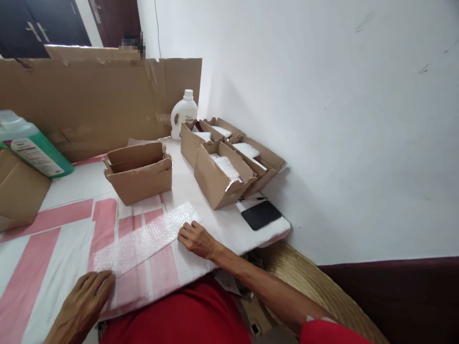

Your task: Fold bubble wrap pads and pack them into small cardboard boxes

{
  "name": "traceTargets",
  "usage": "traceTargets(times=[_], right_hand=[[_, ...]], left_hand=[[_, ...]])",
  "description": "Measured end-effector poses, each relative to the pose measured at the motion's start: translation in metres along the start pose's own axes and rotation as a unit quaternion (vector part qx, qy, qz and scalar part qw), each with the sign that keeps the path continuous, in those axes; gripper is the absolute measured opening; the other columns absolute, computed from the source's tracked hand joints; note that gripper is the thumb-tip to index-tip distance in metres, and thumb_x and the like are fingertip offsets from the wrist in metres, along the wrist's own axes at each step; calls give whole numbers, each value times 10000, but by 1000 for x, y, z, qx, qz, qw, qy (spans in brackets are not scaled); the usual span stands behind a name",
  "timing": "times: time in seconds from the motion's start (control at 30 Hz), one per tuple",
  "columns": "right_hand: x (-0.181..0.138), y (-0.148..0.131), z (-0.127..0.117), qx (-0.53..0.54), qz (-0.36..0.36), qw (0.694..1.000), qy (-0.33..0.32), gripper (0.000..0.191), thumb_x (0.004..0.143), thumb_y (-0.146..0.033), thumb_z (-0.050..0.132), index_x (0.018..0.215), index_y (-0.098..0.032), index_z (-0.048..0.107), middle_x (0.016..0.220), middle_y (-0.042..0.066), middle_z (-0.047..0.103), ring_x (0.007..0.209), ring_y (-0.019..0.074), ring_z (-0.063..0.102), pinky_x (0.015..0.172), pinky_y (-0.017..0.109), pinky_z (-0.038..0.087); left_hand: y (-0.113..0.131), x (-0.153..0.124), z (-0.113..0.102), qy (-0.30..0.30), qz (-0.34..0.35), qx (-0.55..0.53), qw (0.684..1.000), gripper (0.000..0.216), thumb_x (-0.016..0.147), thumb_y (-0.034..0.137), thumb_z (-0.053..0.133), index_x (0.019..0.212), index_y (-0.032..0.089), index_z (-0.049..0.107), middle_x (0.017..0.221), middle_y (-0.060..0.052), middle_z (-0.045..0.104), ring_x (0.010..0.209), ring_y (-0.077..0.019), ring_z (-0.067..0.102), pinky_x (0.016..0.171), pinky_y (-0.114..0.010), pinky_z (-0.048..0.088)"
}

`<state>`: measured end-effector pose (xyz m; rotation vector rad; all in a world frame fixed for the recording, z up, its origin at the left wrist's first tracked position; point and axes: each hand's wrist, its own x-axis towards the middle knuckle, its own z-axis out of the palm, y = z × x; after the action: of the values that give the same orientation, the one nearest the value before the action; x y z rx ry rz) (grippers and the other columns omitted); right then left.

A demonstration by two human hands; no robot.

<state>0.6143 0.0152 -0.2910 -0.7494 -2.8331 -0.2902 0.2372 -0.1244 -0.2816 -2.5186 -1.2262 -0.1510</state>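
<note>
Both hands — left hand [86, 296], right hand [195, 239] — press bubble wrap [143, 241] flat, grips released.

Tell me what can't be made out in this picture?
Head view only:
- Empty-looking box: its floor is hidden by its own front wall.
- Filled boxes: contents wrapped in white, unreadable.
- Green bottle: cut off by the left edge.
- White jug: label too small.
- Left hand: wrist cut off by the bottom edge.

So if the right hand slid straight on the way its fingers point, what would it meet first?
The right hand points left along the bubble wrap sheet, whose edge its fingertips already touch. Going on, it would ride over that sheet, probably towards the left hand.
</note>
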Motion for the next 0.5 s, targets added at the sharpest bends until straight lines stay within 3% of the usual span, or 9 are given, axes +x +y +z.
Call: traceTargets(times=[0.2,0.3,0.4,0.5], right_hand=[[10,30,9,6,57,998,-17,267,1011,-58,438,914,-146,671,910,94,663,909,234,550,717,353,379],[11,41,2,15,91,995,-23,225,983,-50,471,922,-133,671,931,115,669,934,250,550,741,366,387],[10,27,-19,40,105,993,-18,181,934,-107,566,1096,-124,644,1089,138,664,1026,267,539,813,383,398],[7,-12,-38,159,34,987,-3,509,867,-434,706,1261,-143,567,1226,128,630,1100,274,521,873,388,406]], left_hand=[[43,39,-12,97,24,-15,995,314,894,33,412,1010,184,661,940,-66,733,826,-213,659,853,-372,457],[77,65,-20,104,-12,-46,993,222,890,47,454,875,205,609,796,-33,679,707,-204,611,752,-362,435],[98,85,-27,86,-61,-93,990,212,870,44,478,789,228,544,695,-2,590,635,-205,550,683,-359,395],[104,97,-38,92,-82,-136,983,201,854,46,476,800,227,543,695,-3,573,647,-202,546,675,-350,393]])
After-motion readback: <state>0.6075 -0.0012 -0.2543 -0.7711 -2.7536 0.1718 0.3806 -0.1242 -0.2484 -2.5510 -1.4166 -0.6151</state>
